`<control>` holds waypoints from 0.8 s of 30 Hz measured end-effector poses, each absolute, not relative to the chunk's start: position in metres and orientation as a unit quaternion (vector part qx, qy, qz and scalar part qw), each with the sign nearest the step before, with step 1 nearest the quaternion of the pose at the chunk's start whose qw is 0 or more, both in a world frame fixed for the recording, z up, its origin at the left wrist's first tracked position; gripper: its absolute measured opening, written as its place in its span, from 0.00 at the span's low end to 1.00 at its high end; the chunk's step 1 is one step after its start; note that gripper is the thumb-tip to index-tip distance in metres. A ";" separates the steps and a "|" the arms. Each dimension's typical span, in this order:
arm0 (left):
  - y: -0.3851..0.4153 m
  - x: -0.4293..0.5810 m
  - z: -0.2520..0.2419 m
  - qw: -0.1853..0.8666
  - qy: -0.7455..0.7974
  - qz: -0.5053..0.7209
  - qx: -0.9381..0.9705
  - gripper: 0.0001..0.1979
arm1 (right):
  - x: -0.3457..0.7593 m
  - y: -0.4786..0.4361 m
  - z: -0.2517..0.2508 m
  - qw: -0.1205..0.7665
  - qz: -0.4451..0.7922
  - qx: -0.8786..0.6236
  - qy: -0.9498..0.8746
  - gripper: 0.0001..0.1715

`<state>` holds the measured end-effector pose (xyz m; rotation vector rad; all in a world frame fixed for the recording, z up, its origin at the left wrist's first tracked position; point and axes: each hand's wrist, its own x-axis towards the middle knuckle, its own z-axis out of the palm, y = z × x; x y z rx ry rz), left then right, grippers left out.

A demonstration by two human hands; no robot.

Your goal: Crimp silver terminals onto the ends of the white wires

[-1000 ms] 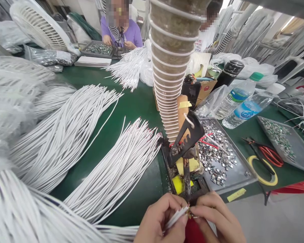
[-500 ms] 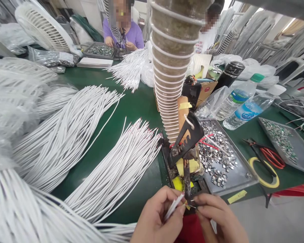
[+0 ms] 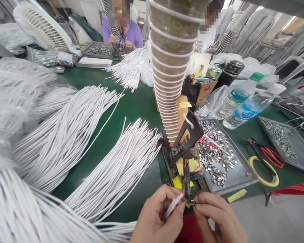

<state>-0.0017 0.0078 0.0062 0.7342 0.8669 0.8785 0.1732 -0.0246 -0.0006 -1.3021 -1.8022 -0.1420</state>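
Note:
My left hand (image 3: pixel 158 216) is closed around a few white wires (image 3: pixel 174 204), whose reddish ends point up toward the iron. My right hand (image 3: pixel 219 216) pinches a tiny shiny metal piece (image 3: pixel 192 202) between thumb and fingertips. Both sets of fingertips nearly meet at the lower end of an upright soldering iron (image 3: pixel 186 175). A black metal bracket (image 3: pixel 187 138) holds the iron, handle up. Whether wire and metal piece touch is too small to tell. Left of the iron lies a large bundle of white wires (image 3: pixel 119 168) with reddish tips.
A ribbed exhaust hose (image 3: pixel 169 67) hangs over the iron. To the right are a tray of small metal parts (image 3: pixel 243 184), pliers (image 3: pixel 271 157), yellow tape (image 3: pixel 276 180) and water bottles (image 3: pixel 248 109). More wire bundles (image 3: pixel 68 135) fill the left. Two people sit across the table.
My right fingertips have shifted slightly left and up, and the shiny metal piece shows more clearly beside the iron's end. My left hand stays almost where it was, still holding the wires.

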 end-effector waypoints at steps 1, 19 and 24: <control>0.007 -0.002 0.007 0.747 0.399 0.407 0.343 0.17 | 0.173 -0.024 0.000 0.439 -0.066 -0.523 -0.728 0.07; -0.010 -0.002 -0.020 0.635 0.374 0.380 0.560 0.09 | 0.191 -0.032 0.011 0.485 0.207 -0.520 -0.672 0.05; -0.014 0.000 -0.021 0.630 0.391 0.354 0.570 0.23 | 0.198 -0.033 0.017 0.457 0.242 -0.517 -0.682 0.02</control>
